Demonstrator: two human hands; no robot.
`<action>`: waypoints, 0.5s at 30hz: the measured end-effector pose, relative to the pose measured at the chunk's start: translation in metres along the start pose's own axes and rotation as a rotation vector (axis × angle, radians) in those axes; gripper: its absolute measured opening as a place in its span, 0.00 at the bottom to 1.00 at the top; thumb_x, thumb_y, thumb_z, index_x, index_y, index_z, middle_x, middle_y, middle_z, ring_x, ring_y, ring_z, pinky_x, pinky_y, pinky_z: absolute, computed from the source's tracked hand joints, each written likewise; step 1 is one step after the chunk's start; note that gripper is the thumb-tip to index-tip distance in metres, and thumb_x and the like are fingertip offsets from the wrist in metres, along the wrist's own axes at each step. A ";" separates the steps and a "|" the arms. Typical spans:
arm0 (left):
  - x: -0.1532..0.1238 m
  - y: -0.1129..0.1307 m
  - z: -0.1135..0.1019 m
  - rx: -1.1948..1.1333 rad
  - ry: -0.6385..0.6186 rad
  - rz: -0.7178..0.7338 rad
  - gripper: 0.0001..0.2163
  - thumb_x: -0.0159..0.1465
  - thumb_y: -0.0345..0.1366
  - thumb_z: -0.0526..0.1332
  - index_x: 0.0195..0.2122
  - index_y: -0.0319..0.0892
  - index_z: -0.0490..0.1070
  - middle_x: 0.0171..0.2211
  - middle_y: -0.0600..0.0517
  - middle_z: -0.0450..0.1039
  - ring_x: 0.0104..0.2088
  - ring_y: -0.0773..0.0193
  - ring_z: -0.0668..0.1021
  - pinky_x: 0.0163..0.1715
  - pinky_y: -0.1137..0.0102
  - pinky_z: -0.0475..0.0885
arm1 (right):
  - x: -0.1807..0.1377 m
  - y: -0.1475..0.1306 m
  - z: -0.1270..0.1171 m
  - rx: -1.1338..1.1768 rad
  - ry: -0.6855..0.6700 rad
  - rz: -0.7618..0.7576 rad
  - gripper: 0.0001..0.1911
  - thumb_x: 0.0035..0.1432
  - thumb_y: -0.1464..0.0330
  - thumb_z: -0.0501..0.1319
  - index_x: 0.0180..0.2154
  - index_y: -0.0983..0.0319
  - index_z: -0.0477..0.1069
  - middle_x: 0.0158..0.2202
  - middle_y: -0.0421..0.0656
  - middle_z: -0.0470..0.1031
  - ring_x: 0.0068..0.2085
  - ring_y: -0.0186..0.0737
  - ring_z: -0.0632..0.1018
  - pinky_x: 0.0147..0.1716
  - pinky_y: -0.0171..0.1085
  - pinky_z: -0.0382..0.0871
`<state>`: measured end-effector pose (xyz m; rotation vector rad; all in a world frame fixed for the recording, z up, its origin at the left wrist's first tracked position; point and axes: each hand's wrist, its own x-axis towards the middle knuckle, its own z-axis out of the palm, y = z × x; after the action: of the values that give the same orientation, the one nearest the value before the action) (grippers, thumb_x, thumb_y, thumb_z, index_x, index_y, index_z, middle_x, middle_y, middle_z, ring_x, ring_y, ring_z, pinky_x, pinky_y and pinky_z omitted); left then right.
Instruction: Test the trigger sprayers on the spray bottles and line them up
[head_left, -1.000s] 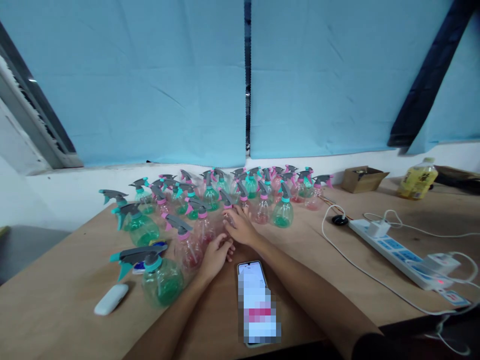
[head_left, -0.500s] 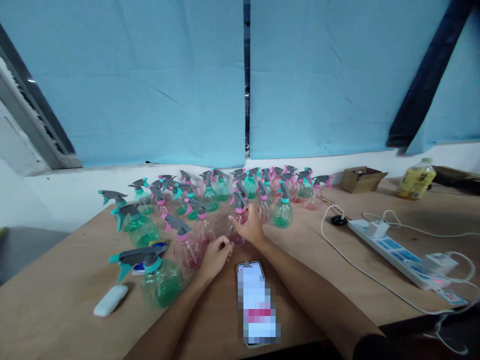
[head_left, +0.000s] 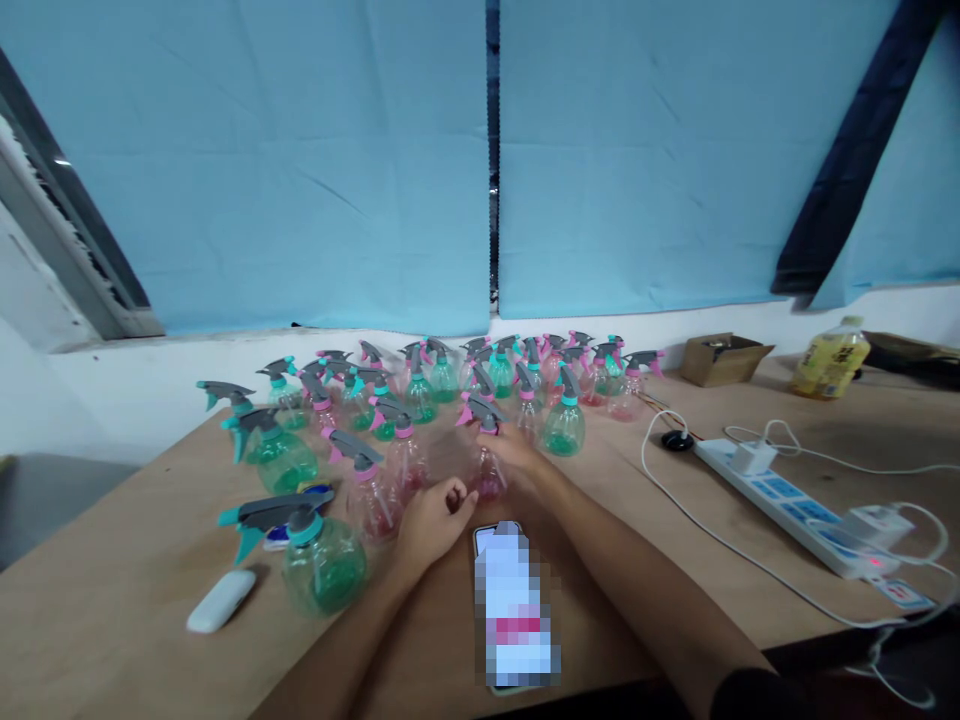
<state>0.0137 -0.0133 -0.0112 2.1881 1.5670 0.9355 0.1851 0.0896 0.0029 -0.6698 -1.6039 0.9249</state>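
Observation:
Several small spray bottles, pink and green with grey triggers, stand crowded across the wooden table [head_left: 135, 560]. My right hand [head_left: 519, 453] is wrapped round a pink spray bottle [head_left: 487, 462] just in front of the crowd, above a phone [head_left: 516, 610] that lies face up near the table's front edge. My left hand [head_left: 432, 518] rests on the table beside that bottle with its fingers curled in, holding nothing I can see. A pink bottle [head_left: 373, 488] and a large green bottle [head_left: 319, 555] stand just left of it.
A white oblong case [head_left: 221, 599] lies at the front left. On the right lie a white power strip [head_left: 802, 507] with plugs and trailing cables, a small cardboard box [head_left: 725, 358] and a yellow drink bottle [head_left: 832, 359]. Blue curtains hang behind the table.
My right hand took hold of a pink spray bottle among the others and drew it toward me. My left hand shifted slightly right and stayed curled.

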 end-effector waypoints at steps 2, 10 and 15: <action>-0.002 0.004 -0.003 0.079 0.014 0.014 0.09 0.64 0.41 0.57 0.29 0.45 0.70 0.26 0.55 0.74 0.27 0.65 0.73 0.28 0.72 0.56 | 0.002 -0.007 -0.005 0.057 -0.086 0.003 0.17 0.46 0.73 0.60 0.41 0.58 0.73 0.31 0.39 0.75 0.37 0.39 0.76 0.38 0.38 0.71; 0.000 0.002 0.000 0.021 -0.078 -0.006 0.07 0.62 0.39 0.60 0.30 0.46 0.74 0.29 0.53 0.78 0.29 0.62 0.76 0.29 0.72 0.59 | 0.003 -0.018 -0.007 0.159 -0.146 0.109 0.16 0.49 0.70 0.61 0.42 0.58 0.75 0.28 0.38 0.76 0.30 0.36 0.76 0.32 0.36 0.70; -0.001 0.000 0.000 0.035 -0.098 0.030 0.08 0.63 0.40 0.59 0.31 0.46 0.75 0.29 0.53 0.79 0.29 0.62 0.77 0.29 0.72 0.60 | 0.003 -0.021 -0.002 0.227 -0.088 0.124 0.10 0.44 0.73 0.59 0.31 0.61 0.74 0.26 0.37 0.74 0.27 0.34 0.74 0.29 0.34 0.69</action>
<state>0.0134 -0.0138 -0.0118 2.2507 1.5214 0.8025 0.1874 0.0812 0.0221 -0.5809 -1.5178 1.2212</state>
